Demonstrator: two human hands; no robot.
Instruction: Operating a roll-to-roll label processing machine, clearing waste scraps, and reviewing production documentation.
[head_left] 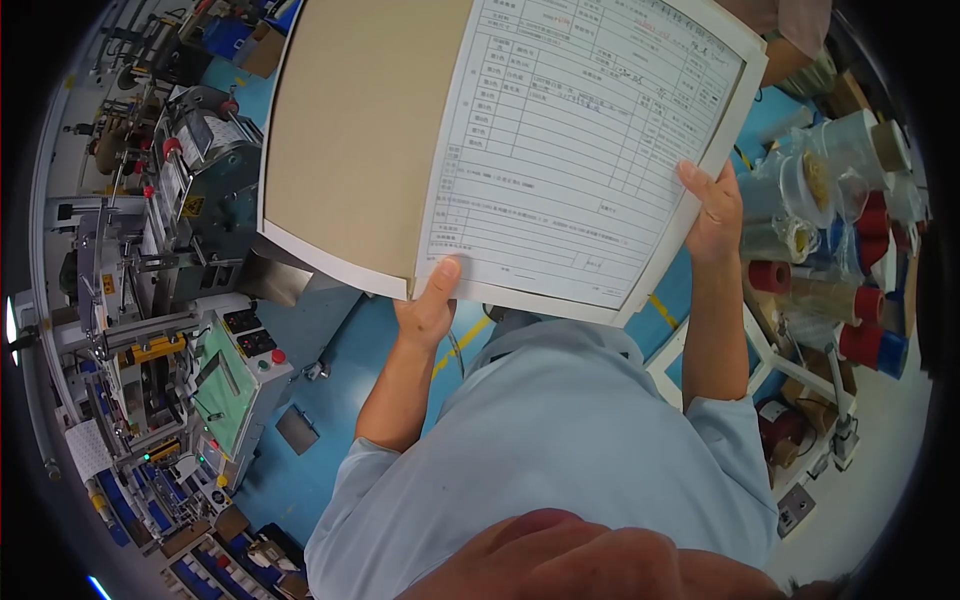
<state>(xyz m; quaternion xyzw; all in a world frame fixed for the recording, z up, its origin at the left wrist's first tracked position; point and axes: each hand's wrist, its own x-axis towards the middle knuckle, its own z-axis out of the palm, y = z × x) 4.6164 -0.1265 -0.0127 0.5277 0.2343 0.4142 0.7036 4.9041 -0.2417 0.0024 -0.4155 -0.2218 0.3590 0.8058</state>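
An open folder (pixel 358 140) spreads out in front of my chest, its inside tan with a pale border. On its right half lies a white printed form (pixel 550 225) with a ruled table and some handwriting. My left hand (pixel 428 302) grips the lower edge near the spine, thumb on top and the other fingers mostly hidden beneath. At the right edge my right hand (pixel 714 215) is closed on the folder, its thumb over the border beside the form.
A machine (pixel 220 195) with rollers stands on the left, with a green control panel (pixel 228 385) and a red knob (pixel 278 356). Wrapped film rolls (pixel 800 190) crowd the right side above a white frame (pixel 745 345). Another person's arm (pixel 795 50) shows at top right.
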